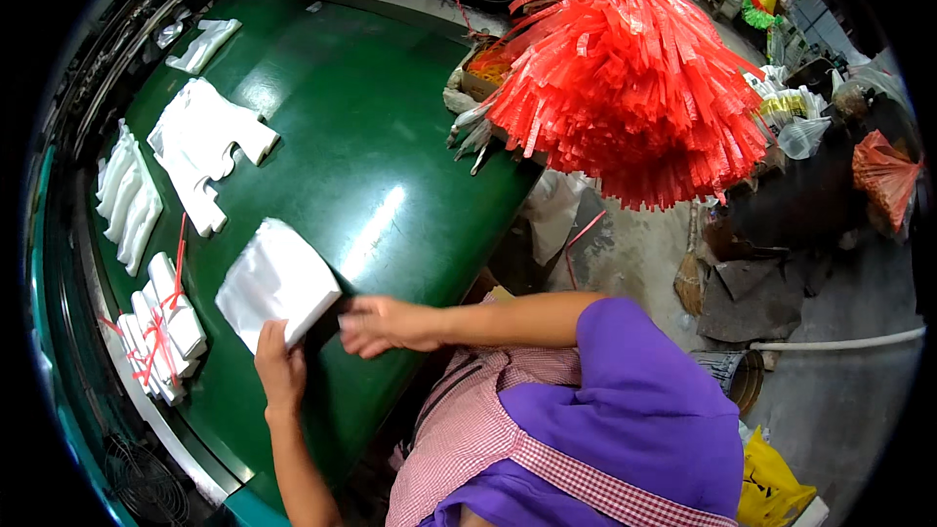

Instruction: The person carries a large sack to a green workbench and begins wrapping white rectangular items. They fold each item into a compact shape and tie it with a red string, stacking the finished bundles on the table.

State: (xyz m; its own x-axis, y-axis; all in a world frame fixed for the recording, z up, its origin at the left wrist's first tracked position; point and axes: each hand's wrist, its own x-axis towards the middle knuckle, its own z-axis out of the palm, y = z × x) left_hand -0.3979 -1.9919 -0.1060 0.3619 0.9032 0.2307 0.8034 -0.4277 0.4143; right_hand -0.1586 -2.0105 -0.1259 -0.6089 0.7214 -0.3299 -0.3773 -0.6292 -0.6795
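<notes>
My left hand point(280, 366) grips the near edge of a folded stack of white plastic bags point(276, 278), fingers behind and thumb on top. The stack is tilted up off the green table point(390, 176). Just off the stack's right corner is my right hand point(379, 325), its fingers curled and smeared by motion, so whether they hold anything does not show. Left of the stack lie rolled white bag bundles point(161, 332) tied with red plastic strips.
Further up the table lie loose white T-shirt bags point(200, 141), a fanned pile of white bags point(127, 200) and a small white bag piece point(205, 44). A big bunch of red plastic strips point(634, 88) hangs at the right. A broom point(689, 278) stands on the floor beyond.
</notes>
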